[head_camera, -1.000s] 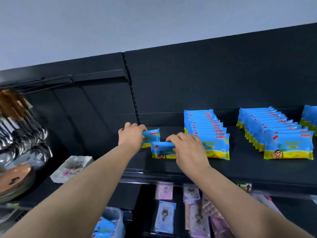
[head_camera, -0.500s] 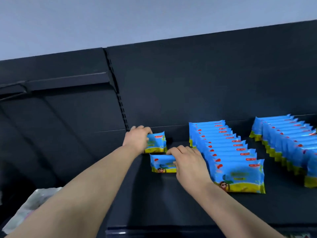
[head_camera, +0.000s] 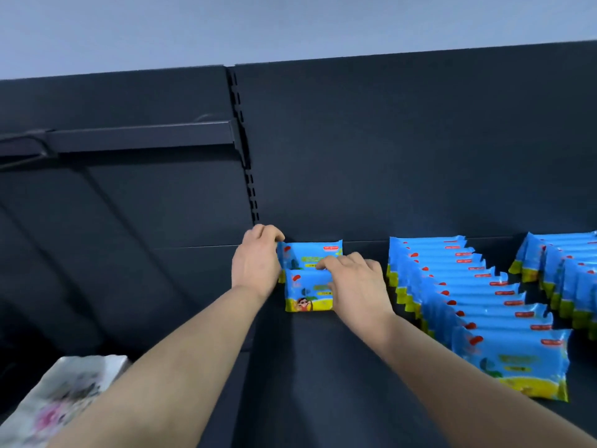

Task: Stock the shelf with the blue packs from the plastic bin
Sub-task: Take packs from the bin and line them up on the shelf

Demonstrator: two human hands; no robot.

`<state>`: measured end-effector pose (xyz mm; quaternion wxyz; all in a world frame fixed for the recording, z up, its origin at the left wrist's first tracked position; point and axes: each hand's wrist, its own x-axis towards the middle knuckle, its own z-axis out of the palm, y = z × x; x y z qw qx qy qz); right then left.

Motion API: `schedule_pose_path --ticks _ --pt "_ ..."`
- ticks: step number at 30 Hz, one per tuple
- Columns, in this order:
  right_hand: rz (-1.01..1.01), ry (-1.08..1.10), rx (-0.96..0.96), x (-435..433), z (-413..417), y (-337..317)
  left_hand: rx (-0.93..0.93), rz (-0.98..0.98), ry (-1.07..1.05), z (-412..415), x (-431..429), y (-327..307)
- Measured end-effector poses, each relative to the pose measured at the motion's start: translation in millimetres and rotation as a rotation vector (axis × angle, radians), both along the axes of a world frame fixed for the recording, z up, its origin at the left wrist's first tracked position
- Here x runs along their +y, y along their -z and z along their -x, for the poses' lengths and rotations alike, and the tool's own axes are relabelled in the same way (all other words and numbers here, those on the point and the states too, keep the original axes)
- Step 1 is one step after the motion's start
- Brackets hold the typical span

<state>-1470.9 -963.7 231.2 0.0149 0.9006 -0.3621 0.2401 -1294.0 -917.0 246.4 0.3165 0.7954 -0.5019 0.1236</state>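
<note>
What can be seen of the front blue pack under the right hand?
The front blue pack is a small pouch of glossy film, blue with a yellow bottom band, a red mark top left and a cartoon figure below. It stands upright on the dark shelf, facing the camera, left of the long row. The right hand curls its fingers over its top right edge. A second pack, held by the left hand, stands close behind it.

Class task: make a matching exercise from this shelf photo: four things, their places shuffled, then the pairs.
1 left hand
2 right hand
3 long row of blue packs
4 white flowered dish

A bottom left corner
B grips rear blue pack's left edge
C on the shelf, right of both hands
D holds front blue pack's right end

Pairs: 1-B, 2-D, 3-C, 4-A
</note>
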Motion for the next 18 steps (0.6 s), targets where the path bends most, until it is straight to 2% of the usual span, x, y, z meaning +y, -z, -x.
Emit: schedule_pose_path --ticks 4,11,18 --pt "-0.001 0.073 0.047 -11 -17 3 0.146 -0.099 -0.053 1 16 8" --pt "0.106 0.087 -0.009 -21 -47 -4 0.165 -0.116 -0.047 -7 31 24" --pt "0.124 0.123 -0.008 -24 -56 0 0.152 -0.098 -0.054 -19 40 32"
